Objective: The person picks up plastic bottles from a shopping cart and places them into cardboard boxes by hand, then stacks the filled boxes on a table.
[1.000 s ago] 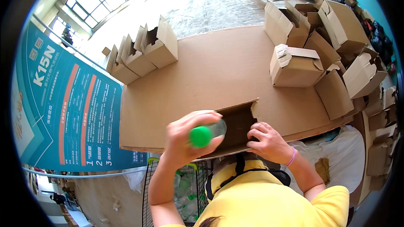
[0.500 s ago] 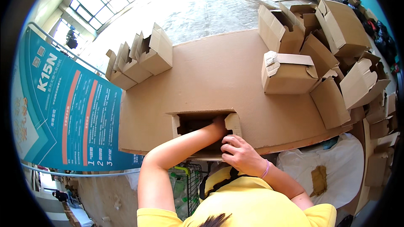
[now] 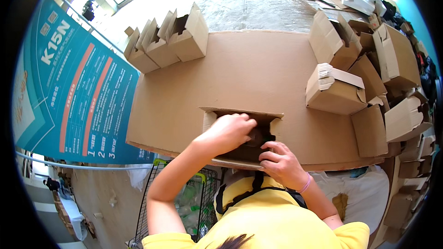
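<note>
Sitting at the table's [image 3: 258, 74] near edge, the box [image 3: 210, 119] is facing mouth-up, long axis running left-right, roughly along that edge. Left hand [image 3: 230, 132] is hanging over the mouth from the left, back of hand facing up, fingers curling at the opening. Cannot tell if they're gripping anything; something dim is showing beneath them inside, too dark to identify. Right hand [image 3: 281, 162] is resting at the near right corner, fingers bending at the rim; thumb is mostly hiding, so cannot tell a grip from a light touch. Probably it's steadying the box, freeing the left for the inside. Near-edge placement is likely shortening the reach; mouth-up is giving access from above.

Table is also carrying a box row [image 3: 194, 41] at far left and a looser box pile [image 3: 336, 87] at right, likely sitting out of the hands' way. Cart [image 3: 201, 176] is standing below the near edge, by the left arm, holding clear bottles [image 3: 188, 203]; probably handy there. Banner [image 3: 78, 101] is standing off the table's left end.
</note>
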{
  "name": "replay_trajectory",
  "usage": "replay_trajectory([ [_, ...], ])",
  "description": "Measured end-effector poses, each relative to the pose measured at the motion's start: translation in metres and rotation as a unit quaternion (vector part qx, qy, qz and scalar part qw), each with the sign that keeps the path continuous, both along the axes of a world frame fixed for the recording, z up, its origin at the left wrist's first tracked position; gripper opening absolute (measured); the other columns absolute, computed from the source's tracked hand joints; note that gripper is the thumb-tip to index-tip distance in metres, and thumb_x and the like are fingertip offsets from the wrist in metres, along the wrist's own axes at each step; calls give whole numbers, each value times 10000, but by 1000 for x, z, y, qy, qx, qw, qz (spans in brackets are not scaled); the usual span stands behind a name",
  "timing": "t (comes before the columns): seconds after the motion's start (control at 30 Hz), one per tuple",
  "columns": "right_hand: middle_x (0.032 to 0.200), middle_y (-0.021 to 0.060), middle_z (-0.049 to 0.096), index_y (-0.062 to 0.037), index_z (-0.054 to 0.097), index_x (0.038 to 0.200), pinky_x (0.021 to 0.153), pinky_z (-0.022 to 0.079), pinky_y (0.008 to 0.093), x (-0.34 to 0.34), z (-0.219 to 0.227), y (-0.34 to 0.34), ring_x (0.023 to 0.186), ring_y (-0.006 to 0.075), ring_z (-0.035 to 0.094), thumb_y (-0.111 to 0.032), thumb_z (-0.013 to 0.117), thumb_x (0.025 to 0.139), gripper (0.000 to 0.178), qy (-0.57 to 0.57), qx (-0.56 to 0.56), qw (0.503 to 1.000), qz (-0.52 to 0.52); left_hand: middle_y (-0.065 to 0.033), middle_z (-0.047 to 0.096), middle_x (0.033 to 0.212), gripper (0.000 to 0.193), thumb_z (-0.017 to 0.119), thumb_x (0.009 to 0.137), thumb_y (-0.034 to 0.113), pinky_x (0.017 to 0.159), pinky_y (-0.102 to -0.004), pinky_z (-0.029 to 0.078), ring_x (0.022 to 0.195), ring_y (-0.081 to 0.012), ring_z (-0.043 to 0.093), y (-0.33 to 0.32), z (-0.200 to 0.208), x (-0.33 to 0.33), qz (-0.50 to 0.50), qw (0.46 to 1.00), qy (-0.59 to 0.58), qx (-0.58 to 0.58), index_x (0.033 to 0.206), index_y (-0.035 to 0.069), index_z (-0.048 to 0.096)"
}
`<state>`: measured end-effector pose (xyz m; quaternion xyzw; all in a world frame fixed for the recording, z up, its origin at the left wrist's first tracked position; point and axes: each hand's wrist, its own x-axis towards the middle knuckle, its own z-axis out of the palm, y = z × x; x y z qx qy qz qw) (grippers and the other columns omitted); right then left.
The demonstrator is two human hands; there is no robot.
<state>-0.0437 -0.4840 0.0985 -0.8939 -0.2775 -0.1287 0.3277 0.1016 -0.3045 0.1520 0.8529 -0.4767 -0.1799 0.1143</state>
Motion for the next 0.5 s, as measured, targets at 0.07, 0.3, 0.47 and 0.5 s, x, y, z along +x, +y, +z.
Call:
replay_trajectory([
  [0.07,974,29,635,-63,650,822,958,479,440,0,1,1,1118,291,572,-94,758,720,152,16,3,1000,-18,-178,649,1204,395,724,842,180,935,-394,515,1097,-348,630,46,32,-12,96,979,15,-181,1202,40,640],
  [0.3,937,35,657,-59,672,812,946,488,429,2,11,11,1082,287,587,-107,764,740,126,60,-26,997,-33,-105,674,750,120,647,898,108,665,-313,510,701,-173,662,254,-104,-75,587,763,-70,-263,879,-11,643],
  [0.47,919,43,659,-43,668,795,954,494,424,4,20,22,1071,282,592,-90,765,740,121,86,-61,993,-56,-227,697,886,268,724,763,266,779,-447,537,870,-387,680,356,-354,-148,604,770,187,82,865,18,726],
  [0.5,921,46,660,-42,668,796,953,494,423,4,22,24,1071,283,592,-90,766,738,124,88,-65,992,-56,-225,702,998,361,745,771,349,841,-456,533,961,-374,677,380,-409,-173,559,781,271,57,983,58,736],
])
